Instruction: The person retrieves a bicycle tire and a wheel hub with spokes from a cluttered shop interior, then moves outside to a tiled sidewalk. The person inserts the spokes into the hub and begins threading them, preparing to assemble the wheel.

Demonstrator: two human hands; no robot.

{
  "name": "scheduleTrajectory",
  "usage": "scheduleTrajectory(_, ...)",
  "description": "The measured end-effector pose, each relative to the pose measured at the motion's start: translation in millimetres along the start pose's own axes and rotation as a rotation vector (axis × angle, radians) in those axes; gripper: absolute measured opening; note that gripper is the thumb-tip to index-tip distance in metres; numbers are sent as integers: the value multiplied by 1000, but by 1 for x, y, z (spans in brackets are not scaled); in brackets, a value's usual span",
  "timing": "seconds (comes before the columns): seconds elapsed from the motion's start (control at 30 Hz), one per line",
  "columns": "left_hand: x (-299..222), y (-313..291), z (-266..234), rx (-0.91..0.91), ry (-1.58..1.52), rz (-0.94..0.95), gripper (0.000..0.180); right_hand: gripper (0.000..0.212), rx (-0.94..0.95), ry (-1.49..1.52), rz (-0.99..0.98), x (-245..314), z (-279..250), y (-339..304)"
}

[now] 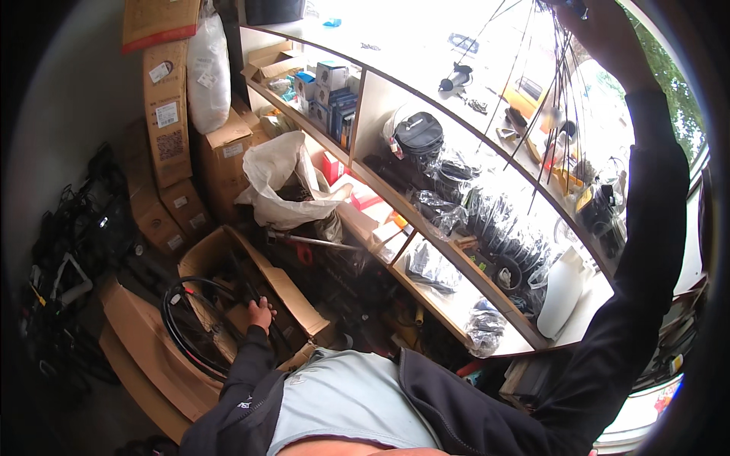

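My right hand [597,30] is raised high at the upper right, with its fingers partly cut off by the frame edge. It grips the top of a bundle of long, thin black cables [561,83], which fan out as they hang in front of the bright shelving. Low on the left, my left hand [261,314] is closed over an open cardboard box [293,300]. Dark long parts lie under its fingers, and what they hold is unclear. Beside that hand a black bicycle wheel [169,319] leans against the box.
Wooden shelves [426,228] run diagonally, loaded with plastic-wrapped black parts, a round black bag [419,133] and small blue boxes. A white sack [285,182] stands before them. Tall cartons [163,114] line the back left. Dark tangled bicycle parts [87,228] fill the far left.
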State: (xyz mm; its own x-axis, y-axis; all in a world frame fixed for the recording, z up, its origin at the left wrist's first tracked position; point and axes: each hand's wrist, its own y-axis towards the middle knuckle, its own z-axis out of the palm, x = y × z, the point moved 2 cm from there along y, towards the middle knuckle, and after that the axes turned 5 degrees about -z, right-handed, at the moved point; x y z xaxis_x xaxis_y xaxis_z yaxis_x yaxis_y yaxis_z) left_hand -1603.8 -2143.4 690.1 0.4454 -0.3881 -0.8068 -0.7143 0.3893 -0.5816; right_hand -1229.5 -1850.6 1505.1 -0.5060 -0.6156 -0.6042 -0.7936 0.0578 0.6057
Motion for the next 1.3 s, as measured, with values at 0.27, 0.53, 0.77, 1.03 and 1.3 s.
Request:
scheduleTrajectory(0.27,-5,27,76,135,57,-2,22,25,-136,-47,20,15,-28,-22)
scheduleTrajectory(0.53,-17,24,73,46,118,49,22,21,-63,33,-42,6,5,-19)
scheduleTrajectory(0.77,-3,53,88,192,162,91,15,20,5,66,-119,-39,25,-9)
scheduleTrajectory(1.03,23,99,88,91,332,211,19,29,93,-282,70,38,16,1)
scheduleTrajectory(1.3,-23,59,104,176,302,68,36,38,136,-306,-44,101,-31,-47)
